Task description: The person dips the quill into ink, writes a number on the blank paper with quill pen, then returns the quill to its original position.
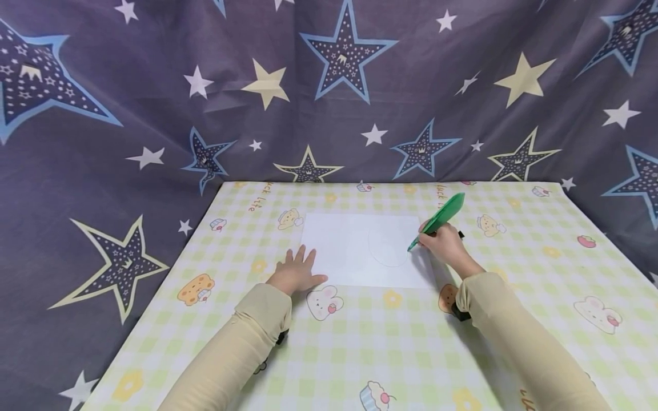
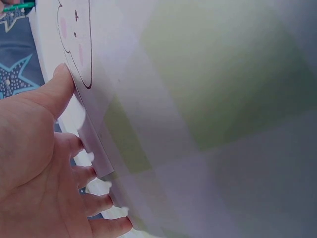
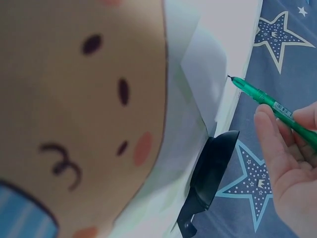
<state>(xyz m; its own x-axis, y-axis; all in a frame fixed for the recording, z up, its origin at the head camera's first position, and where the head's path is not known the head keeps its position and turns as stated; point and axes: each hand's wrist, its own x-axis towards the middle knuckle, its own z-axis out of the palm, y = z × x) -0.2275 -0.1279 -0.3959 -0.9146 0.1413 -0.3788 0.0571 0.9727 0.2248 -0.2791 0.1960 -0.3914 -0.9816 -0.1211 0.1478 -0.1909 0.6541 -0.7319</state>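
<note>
A white sheet of paper (image 1: 354,248) lies on the checked tablecloth (image 1: 390,337), with a faint curved line drawn near its right side. My right hand (image 1: 446,244) holds a green pen (image 1: 437,221) with a leaf-shaped top, its tip touching the paper by that line. In the right wrist view the green pen (image 3: 272,104) is pinched between my fingers (image 3: 271,144), tip at the sheet's edge (image 3: 218,74). My left hand (image 1: 296,273) lies flat with fingers spread on the paper's lower left corner. In the left wrist view the fingertips (image 2: 106,201) press the sheet's edge (image 2: 94,144).
The table is covered in a yellow-green cloth printed with bears (image 1: 196,289), rabbits (image 1: 596,314) and cupcakes. A dark star-patterned curtain (image 1: 329,85) hangs behind and on both sides. A small black object (image 3: 210,173) lies beside the paper under my right hand.
</note>
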